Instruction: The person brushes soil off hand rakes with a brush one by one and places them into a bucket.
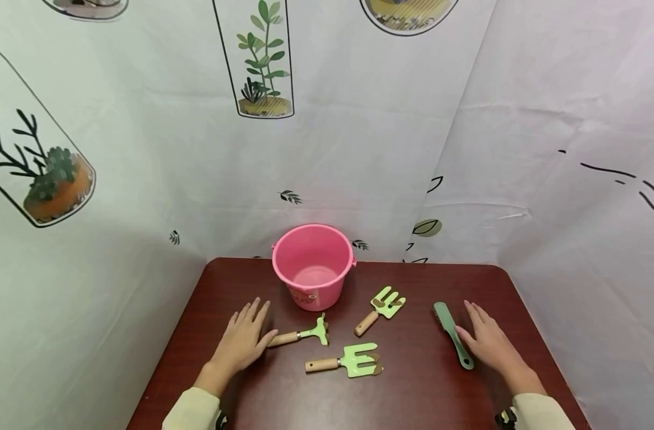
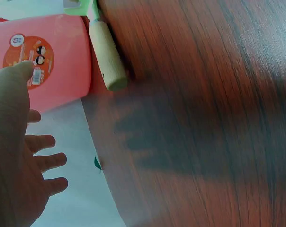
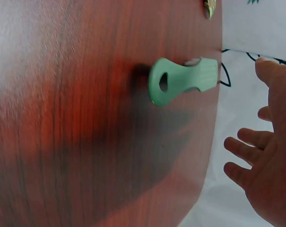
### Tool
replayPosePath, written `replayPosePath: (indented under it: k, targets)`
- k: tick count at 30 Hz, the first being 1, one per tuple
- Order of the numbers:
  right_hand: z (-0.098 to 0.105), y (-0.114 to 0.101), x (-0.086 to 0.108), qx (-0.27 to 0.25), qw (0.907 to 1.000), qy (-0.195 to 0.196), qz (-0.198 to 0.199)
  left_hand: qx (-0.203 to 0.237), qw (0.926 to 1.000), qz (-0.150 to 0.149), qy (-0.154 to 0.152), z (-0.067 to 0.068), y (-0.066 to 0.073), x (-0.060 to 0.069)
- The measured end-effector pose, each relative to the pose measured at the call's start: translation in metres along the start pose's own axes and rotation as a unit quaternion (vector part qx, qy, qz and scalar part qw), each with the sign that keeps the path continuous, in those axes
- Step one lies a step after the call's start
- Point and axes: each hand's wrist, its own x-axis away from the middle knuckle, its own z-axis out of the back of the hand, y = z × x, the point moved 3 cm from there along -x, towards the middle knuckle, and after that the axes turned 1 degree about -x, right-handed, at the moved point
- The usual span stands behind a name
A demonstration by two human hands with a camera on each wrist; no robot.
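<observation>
In the head view my left hand (image 1: 242, 339) hovers with fingers spread, its thumb by the wooden handle end of a small green rake (image 1: 307, 333). The left wrist view shows that wooden handle (image 2: 106, 56) apart from the thumb. My right hand (image 1: 492, 341) holds nothing; its fingers extend just right of a green long-handled brush (image 1: 453, 334), whose bristles face left. In the right wrist view the brush's holed handle (image 3: 183, 80) lies clear of the fingers. Between the hands lie two green hand forks with wooden handles, one nearer (image 1: 353, 361) and one farther (image 1: 387, 304).
A pink bucket (image 1: 317, 292) stands upright near the back edge of the dark red-brown table (image 1: 413, 394). Its inside shows nothing in it. White cloth (image 1: 348, 161) with printed plants hangs behind the table and along both sides.
</observation>
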Motion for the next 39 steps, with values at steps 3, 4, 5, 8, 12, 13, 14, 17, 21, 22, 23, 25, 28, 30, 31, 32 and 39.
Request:
replayPosePath:
  k: [3,4,5,8,12,13,14,17,21,22,23,25,28,30,31,32,39]
  targets:
    - [-0.005,-0.003,0.001,0.002,1.0,0.008,0.001,0.004,1.0,-0.005,-0.001,0.0,0.006,-0.001]
    - [-0.006,-0.004,0.001,0.003,1.0,0.009,0.001,0.005,1.0,-0.007,-0.001,0.0,0.008,-0.001]
    - [-0.007,-0.005,0.001,0.003,0.9999,0.01,0.001,0.005,1.0,-0.009,0.0,0.0,0.009,-0.001]
    - [-0.011,-0.008,0.0,-0.002,0.9999,0.009,-0.006,0.004,0.9999,-0.014,0.005,0.001,0.013,-0.002]
    - [-0.018,-0.008,0.0,-0.014,0.9997,0.015,-0.013,0.009,0.9997,-0.019,0.008,0.001,0.019,-0.005]
    - [-0.02,-0.007,0.0,-0.016,0.9996,0.019,-0.014,0.008,0.9998,-0.02,0.005,0.0,0.021,-0.006]
    - [-0.022,-0.007,0.0,-0.018,0.9995,0.023,-0.014,0.009,0.9997,-0.022,0.005,0.0,0.022,-0.007]
    - [-0.027,-0.005,-0.001,-0.022,0.9991,0.031,-0.016,0.01,0.9996,-0.027,0.005,-0.001,0.027,-0.01]
    - [-0.034,-0.005,-0.002,-0.028,0.9984,0.041,-0.026,0.008,0.9993,-0.033,0.012,-0.001,0.032,-0.013]
    - [-0.035,-0.005,-0.003,-0.029,0.9983,0.041,-0.03,0.008,0.9993,-0.034,0.015,0.0,0.034,-0.014]
    - [-0.036,-0.005,-0.003,-0.029,0.9981,0.043,-0.033,0.009,0.9992,-0.035,0.017,0.0,0.035,-0.014]
    - [-0.039,-0.005,-0.005,-0.026,0.9979,0.045,-0.04,0.01,0.999,-0.037,0.022,0.0,0.038,-0.015]
    - [-0.043,-0.006,-0.007,-0.024,0.9974,0.047,-0.049,0.008,0.9989,-0.04,0.022,-0.001,0.042,-0.016]
    - [-0.045,-0.006,-0.008,-0.024,0.9971,0.048,-0.053,0.005,0.9989,-0.042,0.021,-0.002,0.045,-0.016]
    - [-0.047,-0.007,-0.009,-0.026,0.9969,0.048,-0.056,0.004,0.9988,-0.045,0.02,-0.003,0.046,-0.016]
    - [-0.048,-0.007,-0.01,-0.027,0.9968,0.047,-0.059,0.003,0.9987,-0.047,0.021,-0.004,0.047,-0.016]
    - [-0.055,-0.011,-0.011,-0.023,0.9959,0.044,-0.075,-0.017,0.9968,-0.068,0.038,-0.012,0.053,-0.015]
